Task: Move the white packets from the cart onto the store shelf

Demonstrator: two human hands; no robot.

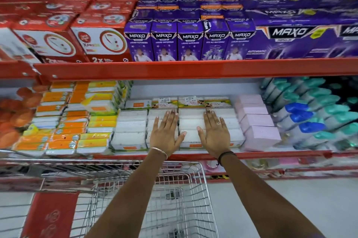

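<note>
Currently both hands lie flat, palms down and fingers spread, on the white packets stacked in rows on the lower store shelf. Left hand rests on one column, right hand on the next; hands apart, gripping nothing. Judged: pressing or squaring the stacks.

Cart stands just below the shelf lip; the visible part of its wire basket shows no white packets.

Handling, judged: packets look light, soft-filled, in thin clear film with a card header. Film probably slippery; stacks could slide if pushed from one side. Best hold is across the short edges, thumb under and fingers over, or several pinched as a block. Not fragile, but crushable.

Legible writing:
- Purple cartons on upper shelf: "MAXO", "LIQUID VAPORISER"; one reads "FITS ALL MACHINES".
- Larger purple box: "MAXO", "AUTOMATIC".
- Red-and-white boxes: "2x".
- Packet headers and price stickers: too blurred to read.
</note>
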